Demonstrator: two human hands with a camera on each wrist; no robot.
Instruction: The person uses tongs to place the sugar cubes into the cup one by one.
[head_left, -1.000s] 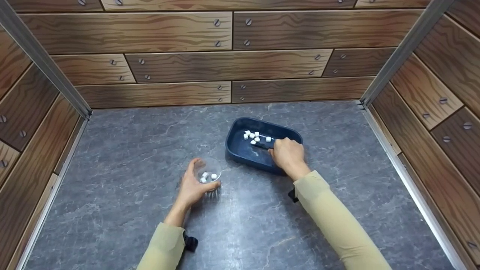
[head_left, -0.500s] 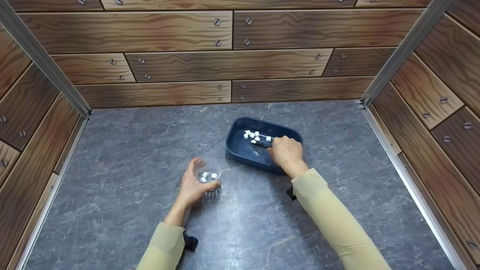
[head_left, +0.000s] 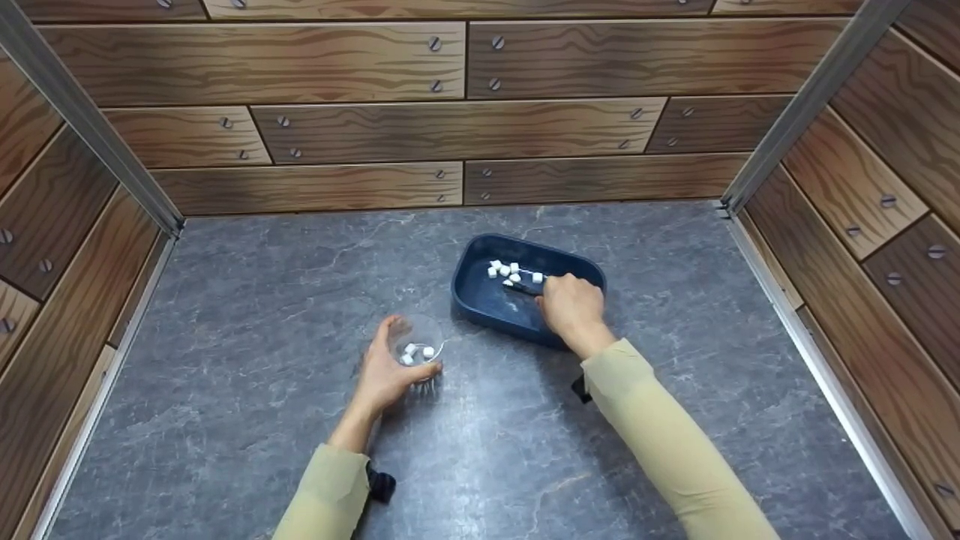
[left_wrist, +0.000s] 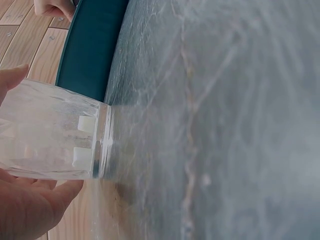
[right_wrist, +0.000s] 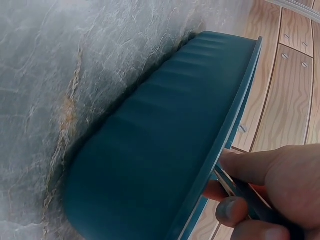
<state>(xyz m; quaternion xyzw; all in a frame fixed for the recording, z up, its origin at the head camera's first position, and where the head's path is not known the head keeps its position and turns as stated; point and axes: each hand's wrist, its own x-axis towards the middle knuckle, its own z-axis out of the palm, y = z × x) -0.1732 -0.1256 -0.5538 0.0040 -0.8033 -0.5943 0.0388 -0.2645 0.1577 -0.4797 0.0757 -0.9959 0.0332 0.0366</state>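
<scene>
My left hand (head_left: 381, 379) grips a clear cup (left_wrist: 47, 132), thumb on one side and fingers on the other. The cup stands on the grey surface, with a few small white cubes (head_left: 428, 352) at its bottom. My right hand (head_left: 574, 309) reaches over the near right part of a dark blue tub (head_left: 499, 324) and pinches black tweezers (right_wrist: 245, 195). In the head view the tweezer tips touch or lie right beside one white cube (head_left: 508, 283); I cannot tell whether they grip it. Several more white cubes (head_left: 504, 270) cluster nearby on the tub's floor, and one lies apart, closer to the hand.
The tub's raised rim (right_wrist: 222, 135) runs just under the right hand. Wood-patterned walls (head_left: 465, 135) enclose the grey marbled surface (head_left: 262, 315) at the back and both sides, with metal strips (head_left: 817, 360) along the edges. Black devices (head_left: 381, 486) sit at the wrists.
My right hand has shifted slightly left in the tub, and the tweezers with it. The left hand, the cup and the tub have stayed in place.
</scene>
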